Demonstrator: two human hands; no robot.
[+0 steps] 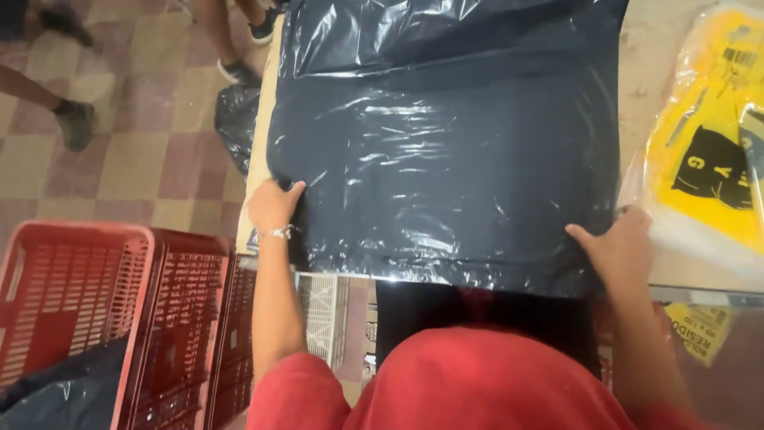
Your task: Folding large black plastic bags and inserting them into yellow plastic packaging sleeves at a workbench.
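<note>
A dark navy garment in a clear shiny plastic bag (446, 151) lies flat on a pale table (649, 72). My left hand (273, 205), with a bracelet at the wrist, grips the bag's left edge near its front corner. My right hand (617, 245) grips the right edge near the other front corner. The bag's front edge hangs slightly over the table edge toward my red shirt.
Yellow packets in clear plastic (712, 151) lie on the table at the right. Red plastic crates (103, 310) stand on the floor at the left, one holding a dark bagged item. A black bag (237, 119) hangs beside the table. Other people's legs and shoes (73, 119) stand on the tiled floor.
</note>
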